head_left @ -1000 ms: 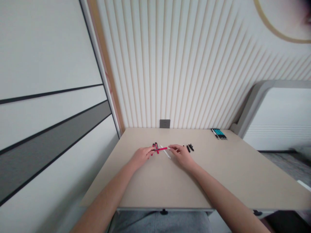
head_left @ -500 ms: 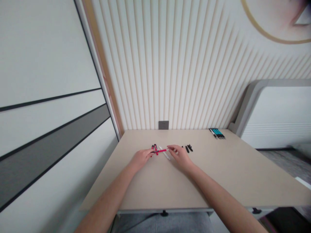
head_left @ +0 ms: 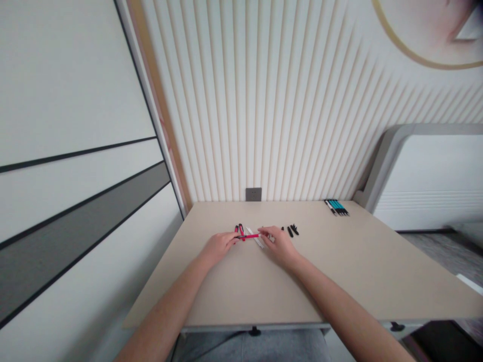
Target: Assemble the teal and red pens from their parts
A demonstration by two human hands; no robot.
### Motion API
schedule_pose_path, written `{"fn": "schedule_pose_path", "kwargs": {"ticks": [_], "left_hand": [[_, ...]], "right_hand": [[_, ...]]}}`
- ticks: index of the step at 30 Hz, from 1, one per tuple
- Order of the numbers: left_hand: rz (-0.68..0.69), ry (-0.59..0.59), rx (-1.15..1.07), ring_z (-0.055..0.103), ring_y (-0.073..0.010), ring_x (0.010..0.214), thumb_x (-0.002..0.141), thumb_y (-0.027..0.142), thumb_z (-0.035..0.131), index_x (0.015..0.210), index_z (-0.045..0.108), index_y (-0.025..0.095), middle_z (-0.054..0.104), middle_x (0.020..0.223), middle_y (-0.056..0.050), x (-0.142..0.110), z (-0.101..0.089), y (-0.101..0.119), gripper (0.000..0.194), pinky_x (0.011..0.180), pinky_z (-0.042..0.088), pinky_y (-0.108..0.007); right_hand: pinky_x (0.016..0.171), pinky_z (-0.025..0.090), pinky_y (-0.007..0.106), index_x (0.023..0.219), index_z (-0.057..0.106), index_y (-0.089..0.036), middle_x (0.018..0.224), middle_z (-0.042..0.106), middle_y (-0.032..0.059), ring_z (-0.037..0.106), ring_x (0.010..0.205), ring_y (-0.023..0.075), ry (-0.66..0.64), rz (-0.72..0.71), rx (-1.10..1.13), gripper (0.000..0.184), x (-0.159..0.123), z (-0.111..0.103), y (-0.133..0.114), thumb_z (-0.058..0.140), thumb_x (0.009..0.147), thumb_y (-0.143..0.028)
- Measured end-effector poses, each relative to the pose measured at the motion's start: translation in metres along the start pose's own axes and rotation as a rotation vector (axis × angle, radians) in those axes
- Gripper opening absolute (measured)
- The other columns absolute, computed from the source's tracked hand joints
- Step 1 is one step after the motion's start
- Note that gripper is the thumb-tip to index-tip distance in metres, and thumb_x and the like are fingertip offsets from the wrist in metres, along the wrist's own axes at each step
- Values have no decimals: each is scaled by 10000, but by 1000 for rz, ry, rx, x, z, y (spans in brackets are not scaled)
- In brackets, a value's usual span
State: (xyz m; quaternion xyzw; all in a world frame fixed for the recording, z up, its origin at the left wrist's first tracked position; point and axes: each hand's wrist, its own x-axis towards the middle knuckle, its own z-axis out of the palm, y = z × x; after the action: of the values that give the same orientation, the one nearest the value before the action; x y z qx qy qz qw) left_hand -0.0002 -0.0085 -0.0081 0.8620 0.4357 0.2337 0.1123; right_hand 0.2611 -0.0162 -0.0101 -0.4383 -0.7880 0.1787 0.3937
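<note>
My left hand [head_left: 219, 245] is closed round the black end of a pink pen [head_left: 252, 236], which lies level above the table. At the pen's other end the fingers of my right hand [head_left: 279, 244] are pinched together on a small whitish pen part, mostly hidden by the fingertips. Behind the held pen rest pink pen pieces with black ends [head_left: 241, 229], partly covered by my left fingers. Thin white sticks [head_left: 260, 243], which look like pen refills, lie slantwise under the pen. Small black pieces [head_left: 290, 232] sit just beyond my right hand.
Several teal and black pens [head_left: 337, 207], one with a white barrel, lie side by side at the table's back right. A dark wall socket [head_left: 253, 194] is just above the back edge of the beige table [head_left: 249, 291]. A white cabinet [head_left: 113, 251] stands to the left.
The camera view has shifted slightly. My right fingertips are now closer against the pink pen's end, and the whitish part between them shows less. Both hands keep their hold.
</note>
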Motion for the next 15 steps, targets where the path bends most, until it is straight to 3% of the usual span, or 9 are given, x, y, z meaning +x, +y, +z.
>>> {"fn": "schedule_pose_path", "kwargs": {"ticks": [15], "left_hand": [[19, 0, -14, 651, -192, 1010, 951, 265, 474, 1202, 625, 245, 695, 1140, -48, 0, 0, -1, 294, 914, 476, -304]], "right_hand": [[824, 463, 333, 1101, 684, -218, 948, 712, 81, 622, 875, 205, -46, -67, 13, 239, 1, -2, 0, 542, 912, -250]]}}
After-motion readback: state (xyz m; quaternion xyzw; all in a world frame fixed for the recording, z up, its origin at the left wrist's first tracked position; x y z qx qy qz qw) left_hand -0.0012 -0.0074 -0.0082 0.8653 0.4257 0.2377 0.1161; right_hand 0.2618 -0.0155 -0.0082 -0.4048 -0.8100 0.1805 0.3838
